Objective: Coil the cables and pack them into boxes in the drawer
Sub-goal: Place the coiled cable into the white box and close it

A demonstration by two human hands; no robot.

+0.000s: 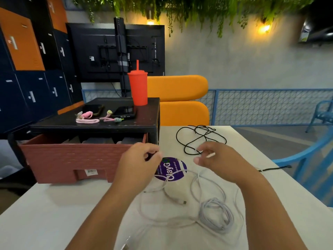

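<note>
Curled fingers [153, 150] hide whether the left grip [142, 159] holds anything, and it covers part of the purple sticker [175, 168]. Beyond it the contents of the drawer [72, 159] are lost in shadow; nearer, a white cable [175, 200] leaves the bottom edge.

We see our right hand [212, 158] pinching one end of a loose white cable [196, 179] over the bench [54, 213]. Our left hand [138, 165] is curled beside it, its hold unclear. A coiled cable [216, 215] lies nearer us, a black cable [200, 138] lies by the far edge, and the open drawer [68, 157] sits at the left.
</note>
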